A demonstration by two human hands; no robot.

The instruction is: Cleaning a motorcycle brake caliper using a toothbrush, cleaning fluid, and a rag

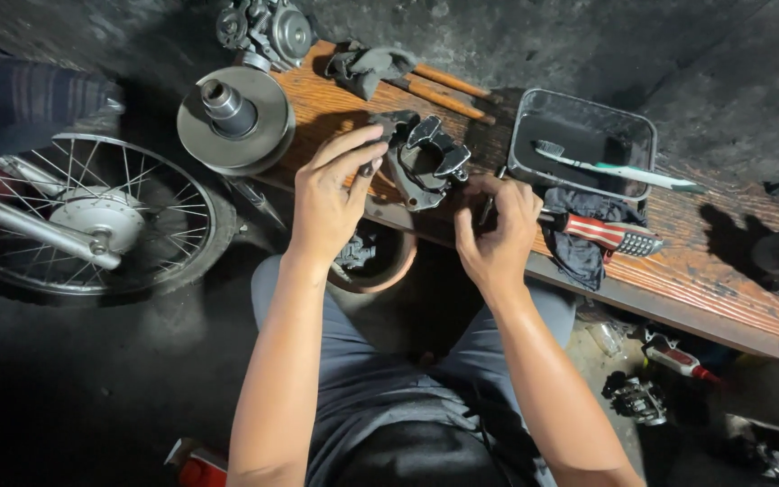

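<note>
At the near edge of the wooden plank (pixel 705 271), I see my left hand (pixel 328 203) with its fingers pinched on one end of the grey metal brake caliper (pixel 426 162), which lies flat on the wood between both hands. My right hand (pixel 498 236) is closed around something thin and dark beside the caliper's other end; I cannot tell what it is. I judge the step in hand to be working on a small part of the caliper while the left steadies it, and the next move calls for a firm left grip so the body does not twist. Just right of the hand lie a red-striped screwdriver (pixel 601 233) on a dark rag (pixel 583 248), and beyond them a black tray (pixel 642 135) with a toothbrush (pixel 619 169) across it. Farther left stand a round pulley disc (pixel 236 117) and, on the floor, a spoked wheel (pixel 92 216); a brown bowl (pixel 380 261) sits below the plank.
</note>
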